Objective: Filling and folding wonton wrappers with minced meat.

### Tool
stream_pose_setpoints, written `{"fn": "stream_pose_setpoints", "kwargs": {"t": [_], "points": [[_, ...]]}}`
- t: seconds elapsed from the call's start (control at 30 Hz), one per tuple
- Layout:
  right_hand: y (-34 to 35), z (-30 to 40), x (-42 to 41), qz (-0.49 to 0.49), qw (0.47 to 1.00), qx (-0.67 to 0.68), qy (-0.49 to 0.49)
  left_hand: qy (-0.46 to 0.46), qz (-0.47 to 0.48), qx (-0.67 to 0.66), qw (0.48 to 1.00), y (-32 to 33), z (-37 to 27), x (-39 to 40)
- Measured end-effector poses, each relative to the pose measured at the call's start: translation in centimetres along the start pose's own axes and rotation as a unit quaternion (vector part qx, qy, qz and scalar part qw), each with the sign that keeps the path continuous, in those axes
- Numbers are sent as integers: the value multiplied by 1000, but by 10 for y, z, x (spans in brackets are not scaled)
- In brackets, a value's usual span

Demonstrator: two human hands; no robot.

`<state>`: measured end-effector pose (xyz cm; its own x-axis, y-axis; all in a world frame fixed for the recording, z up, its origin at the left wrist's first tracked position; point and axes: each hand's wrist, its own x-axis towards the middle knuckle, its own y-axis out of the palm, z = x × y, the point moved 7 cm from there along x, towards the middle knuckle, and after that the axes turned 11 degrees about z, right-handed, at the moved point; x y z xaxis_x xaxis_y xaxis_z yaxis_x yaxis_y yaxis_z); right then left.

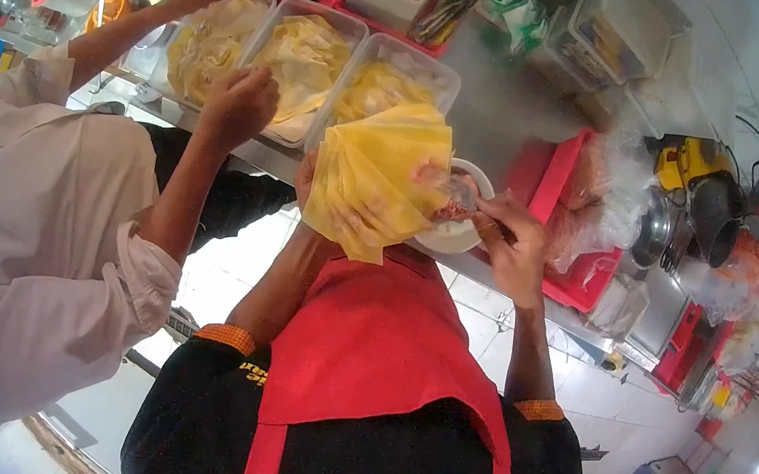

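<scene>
My left hand [305, 177] holds a fanned stack of thin yellow wrapper sheets [379, 176] from beneath, so most of that hand is hidden. A dab of pinkish minced filling [427, 173] lies on the right side of the top sheet. In my right hand [516, 246] is a small spoon-like tool [461, 194] with filling at its end; its exact kind is unclear. It reaches over a white bowl [455, 241], partly covered by the sheets. Just beyond the stack stands a clear plastic container [445, 81] of folded yellow wrappers [384, 82].
At left, a co-worker's hands [242, 108] are over two similar containers [319, 17]. A red tray [588, 285] with bagged food stands at right. A white tub [382, 5] with utensils is behind. The metal table's front edge [258, 148] runs close to me.
</scene>
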<state>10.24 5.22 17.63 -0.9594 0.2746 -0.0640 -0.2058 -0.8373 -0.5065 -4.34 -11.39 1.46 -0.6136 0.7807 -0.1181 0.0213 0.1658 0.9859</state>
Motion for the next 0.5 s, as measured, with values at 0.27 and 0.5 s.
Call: {"fn": "stream_pose_setpoints", "kwargs": {"t": [0.27,0.5], "points": [[-5,-9,8,-96,973,198,75,60,-6,123,991,-21,8,8],[9,-4,21,-57,988,142,-27,26,-33,142,989,-5,5,7]]}}
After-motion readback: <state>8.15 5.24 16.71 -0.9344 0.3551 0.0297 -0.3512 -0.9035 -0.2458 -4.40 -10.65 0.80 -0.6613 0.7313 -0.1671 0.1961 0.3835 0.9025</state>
